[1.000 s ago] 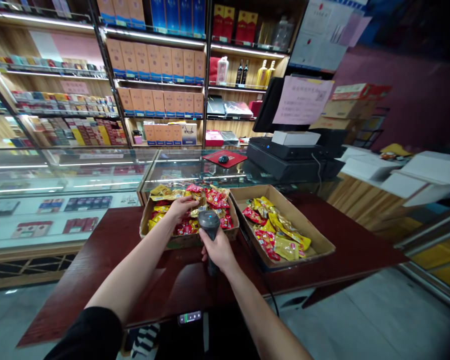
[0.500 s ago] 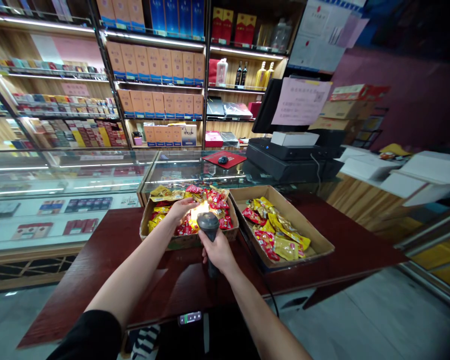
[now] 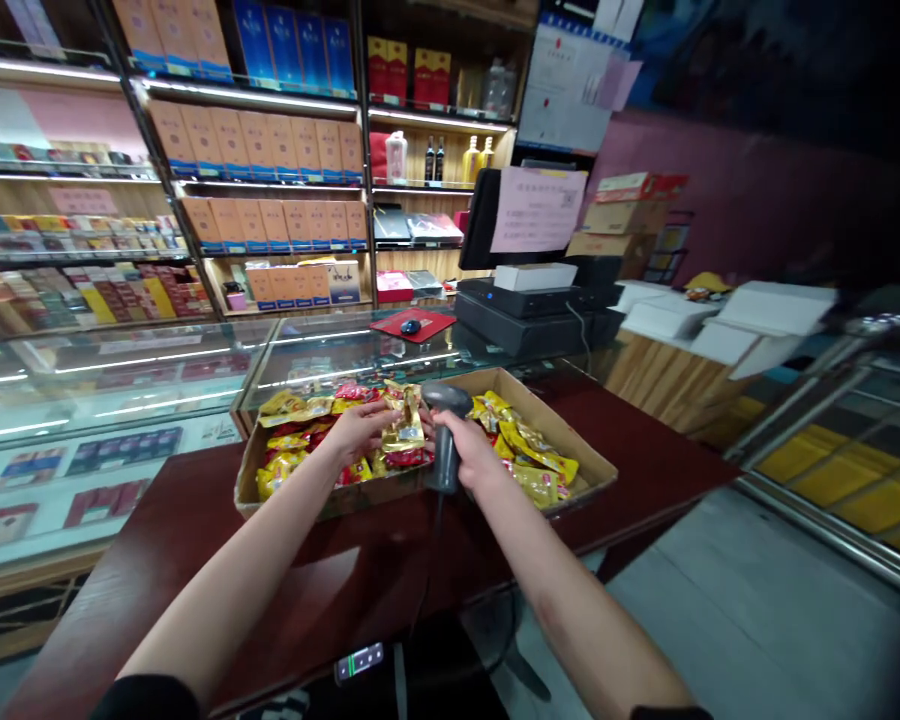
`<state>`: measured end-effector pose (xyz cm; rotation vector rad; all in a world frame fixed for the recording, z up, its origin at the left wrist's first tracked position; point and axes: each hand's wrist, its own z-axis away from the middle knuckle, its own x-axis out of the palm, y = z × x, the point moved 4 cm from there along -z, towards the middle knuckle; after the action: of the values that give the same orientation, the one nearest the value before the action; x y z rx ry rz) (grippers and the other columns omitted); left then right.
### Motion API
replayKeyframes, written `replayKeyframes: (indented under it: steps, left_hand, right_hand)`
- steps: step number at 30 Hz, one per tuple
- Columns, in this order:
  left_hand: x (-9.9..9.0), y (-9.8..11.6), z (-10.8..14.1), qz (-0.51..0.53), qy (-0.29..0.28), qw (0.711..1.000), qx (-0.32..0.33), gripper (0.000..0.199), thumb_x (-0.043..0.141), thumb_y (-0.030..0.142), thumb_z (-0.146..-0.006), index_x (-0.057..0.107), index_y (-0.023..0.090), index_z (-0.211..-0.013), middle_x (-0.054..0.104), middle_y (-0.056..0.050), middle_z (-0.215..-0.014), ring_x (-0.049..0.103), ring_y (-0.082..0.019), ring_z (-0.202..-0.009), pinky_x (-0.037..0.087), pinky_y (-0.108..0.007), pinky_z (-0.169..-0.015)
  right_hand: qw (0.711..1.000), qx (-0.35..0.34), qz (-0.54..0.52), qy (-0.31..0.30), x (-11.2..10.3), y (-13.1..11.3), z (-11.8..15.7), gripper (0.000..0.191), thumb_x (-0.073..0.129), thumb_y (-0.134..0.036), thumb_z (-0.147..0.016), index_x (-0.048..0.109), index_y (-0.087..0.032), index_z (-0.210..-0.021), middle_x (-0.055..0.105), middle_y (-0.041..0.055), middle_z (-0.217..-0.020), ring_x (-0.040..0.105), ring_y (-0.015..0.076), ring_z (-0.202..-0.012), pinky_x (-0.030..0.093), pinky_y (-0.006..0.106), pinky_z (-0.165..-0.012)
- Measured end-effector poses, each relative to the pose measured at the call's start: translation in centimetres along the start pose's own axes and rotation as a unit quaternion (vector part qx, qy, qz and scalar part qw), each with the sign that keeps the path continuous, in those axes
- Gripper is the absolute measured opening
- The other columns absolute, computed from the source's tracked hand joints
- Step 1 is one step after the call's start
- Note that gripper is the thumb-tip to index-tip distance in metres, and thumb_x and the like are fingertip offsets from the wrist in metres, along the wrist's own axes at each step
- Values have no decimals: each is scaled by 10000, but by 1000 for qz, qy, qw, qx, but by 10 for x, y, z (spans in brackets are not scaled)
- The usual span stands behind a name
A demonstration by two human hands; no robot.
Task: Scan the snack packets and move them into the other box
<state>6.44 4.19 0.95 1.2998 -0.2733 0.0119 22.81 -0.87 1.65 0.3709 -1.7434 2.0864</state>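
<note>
My left hand (image 3: pixel 358 430) pinches the left side of a shiny gold snack packet (image 3: pixel 403 418), raised over the left cardboard box (image 3: pixel 251 470). That box is full of red and yellow snack packets (image 3: pixel 281 468). In my right hand (image 3: pixel 474 452) is a dark grey barcode scanner (image 3: pixel 445 455), held upright by its handle, its head turned left. Some fingertips of the right hand are close to the gold packet's right edge; whether they touch it I cannot tell. A cable hangs from the scanner's handle. Beside it, the right cardboard box (image 3: pixel 592 478) holds more yellow and red packets.
Both boxes stand on a dark red wooden table (image 3: pixel 345 570). Behind it is a glass display counter (image 3: pixel 315 350) with a mouse (image 3: pixel 410 327) on a red mat, plus a monitor (image 3: pixel 480 220) on a black cash drawer. A metal railing (image 3: pixel 832 400) stands at the right.
The scanner has swung from pointing forward into the left box to facing left, and its bright light no longer shows. The gold packet has come up into view. My view has turned right.
</note>
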Motion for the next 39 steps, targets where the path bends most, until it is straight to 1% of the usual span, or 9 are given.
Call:
replayKeyframes:
  steps: [5,11,14,17,20,23,27,31,39]
  left_hand:
    - [93,-11,-33,17,-91,995,-27,335,841,232,-602,668,113,-863,698,-94,-808,662,-155,-661,551,-255,-605]
    - [206,-39,-68,5,-157,986,-56,245,801,176,-661,663,96,-846,696,-96,-800,647,-122,-631,542,-221,-596]
    - [239,-52,-71,7,-171,983,-67,273,793,158,-666,654,90,-891,692,-95,-836,652,-140,-650,570,-287,-635]
    - [247,-59,-69,7,-173,982,-73,388,803,165,-651,642,84,-994,683,-115,-935,674,-181,-713,584,-338,-638]
    - [231,-58,-64,5,-178,982,-70,439,807,190,-652,640,84,-1044,676,-131,-984,686,-200,-765,587,-322,-617]
    - [194,-48,-54,-11,-173,984,-45,450,815,217,-643,661,88,-1046,686,-131,-957,687,-202,-778,588,-307,-618]
    - [125,-26,-34,-53,-156,986,19,437,817,266,-632,700,124,-1029,705,-106,-927,681,-218,-831,582,-292,-637]
    - [51,-7,-4,-123,-103,984,72,434,803,315,-636,715,157,-1030,719,-86,-898,678,-224,-845,561,-272,-632]
    - [-81,22,38,-188,7,976,113,358,800,283,-605,739,164,-937,721,-75,-863,657,-196,-747,518,-272,-644]
  right_hand:
    - [998,32,-55,28,-67,-53,-3,89,507,-153,-750,567,-152,-815,688,56,-723,667,153,-637,544,249,-563]
    - [986,-8,-65,153,-159,-99,6,92,532,-170,-750,601,-126,-791,671,49,-637,621,146,-536,533,256,-529]
    - [978,-45,-53,195,-190,-111,14,112,585,-173,-720,630,-122,-809,660,31,-617,620,142,-549,535,251,-561]
    - [970,-82,-17,228,-203,-117,22,151,641,-183,-683,650,-124,-821,670,26,-642,639,138,-595,530,226,-584]
    - [977,-86,-7,195,-192,-112,23,167,624,-185,-691,659,-129,-844,714,56,-779,676,151,-709,541,220,-638]
    - [986,-85,-6,146,-162,-98,17,164,590,-164,-705,657,-138,-852,724,74,-883,688,167,-827,552,225,-679]
    - [996,-59,-31,66,-105,-66,6,173,567,-136,-717,637,-152,-875,719,81,-954,678,188,-941,563,244,-711]
    - [999,-1,-41,-6,-40,-29,1,139,558,-128,-722,598,-165,-851,710,79,-981,673,185,-975,564,259,-758]
    - [992,77,-40,-95,63,45,5,173,586,-118,-706,597,-154,-875,710,88,-940,683,209,-941,568,310,-764]
